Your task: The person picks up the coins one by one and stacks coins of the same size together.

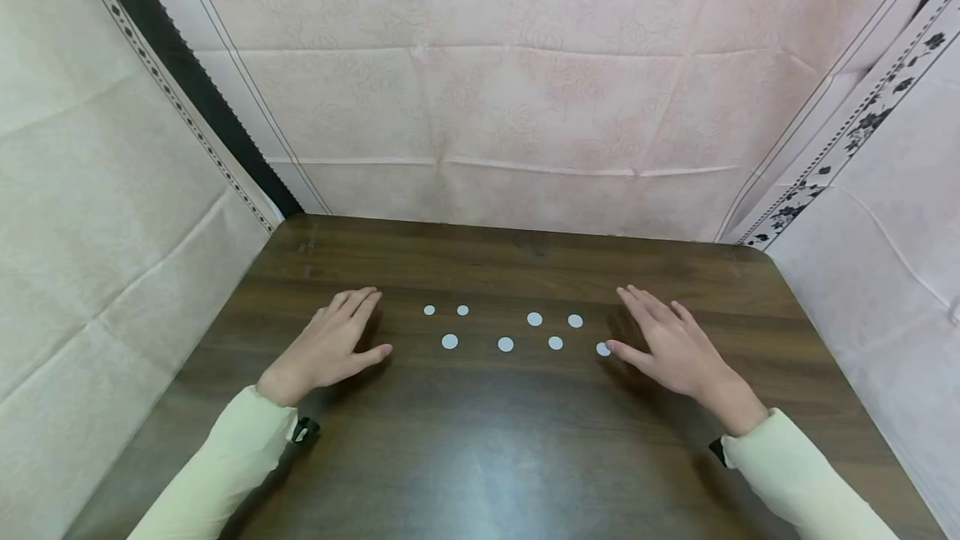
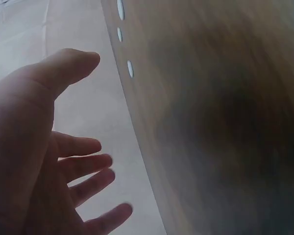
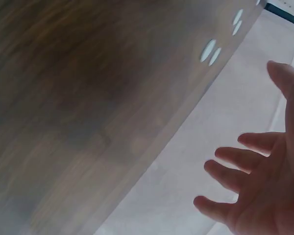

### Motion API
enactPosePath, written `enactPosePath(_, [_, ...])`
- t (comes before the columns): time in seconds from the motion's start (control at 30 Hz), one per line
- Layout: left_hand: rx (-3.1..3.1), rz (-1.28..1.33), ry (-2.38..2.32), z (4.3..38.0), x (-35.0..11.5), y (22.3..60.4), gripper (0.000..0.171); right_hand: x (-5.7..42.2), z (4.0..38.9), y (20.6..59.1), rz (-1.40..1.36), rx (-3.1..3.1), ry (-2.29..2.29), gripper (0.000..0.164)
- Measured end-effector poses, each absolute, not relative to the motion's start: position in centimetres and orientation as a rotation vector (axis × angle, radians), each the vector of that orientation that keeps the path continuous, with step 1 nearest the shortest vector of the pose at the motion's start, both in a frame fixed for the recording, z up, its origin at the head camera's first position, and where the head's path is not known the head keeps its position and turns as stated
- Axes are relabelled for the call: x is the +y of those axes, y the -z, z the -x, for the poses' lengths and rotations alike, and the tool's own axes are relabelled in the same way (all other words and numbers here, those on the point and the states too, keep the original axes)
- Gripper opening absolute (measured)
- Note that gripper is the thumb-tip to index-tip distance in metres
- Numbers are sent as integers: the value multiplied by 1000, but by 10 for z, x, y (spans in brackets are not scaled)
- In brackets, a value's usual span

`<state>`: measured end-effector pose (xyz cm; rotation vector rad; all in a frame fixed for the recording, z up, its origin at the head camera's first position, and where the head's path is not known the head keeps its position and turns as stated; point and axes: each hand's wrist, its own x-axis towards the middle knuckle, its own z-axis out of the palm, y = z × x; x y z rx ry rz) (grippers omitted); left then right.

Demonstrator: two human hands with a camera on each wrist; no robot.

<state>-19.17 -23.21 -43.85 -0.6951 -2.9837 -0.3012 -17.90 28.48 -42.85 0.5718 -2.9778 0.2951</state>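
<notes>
Several flat white discs [image 1: 506,344] lie in two loose rows on a dark wooden table [image 1: 480,423]. To the left of the discs is my left hand [image 1: 327,347], held above the tabletop with fingers extended and thumb apart. My right hand [image 1: 675,350] is at the right end of the rows, its fingers spread and its thumb overlapping the edge of the rightmost disc [image 1: 602,349] in the head view; whether it touches is unclear. In both wrist views the palms and fingers hold nothing.
A pale patterned cloth [image 1: 525,107] hangs behind the table's far edge. White cloths hang at the left [image 1: 112,215] and the right [image 1: 892,215]. Each forearm has a light sleeve, with a small black device [image 1: 305,430] at the left wrist.
</notes>
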Motion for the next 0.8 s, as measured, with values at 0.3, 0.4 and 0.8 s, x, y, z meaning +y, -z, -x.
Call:
enactPosePath(0.3, [-2845,840,370,194,-211,441,65,252,191,429,-730,-2841,-538,60])
enactPosePath(0.4, [-2854,844,388,195,-206,442,62,239,195,429,-803,-2811,-571,52])
enactPosePath(0.8, [-2912,882,427,199,-181,440,54,184,209,423,-998,-2865,-699,39])
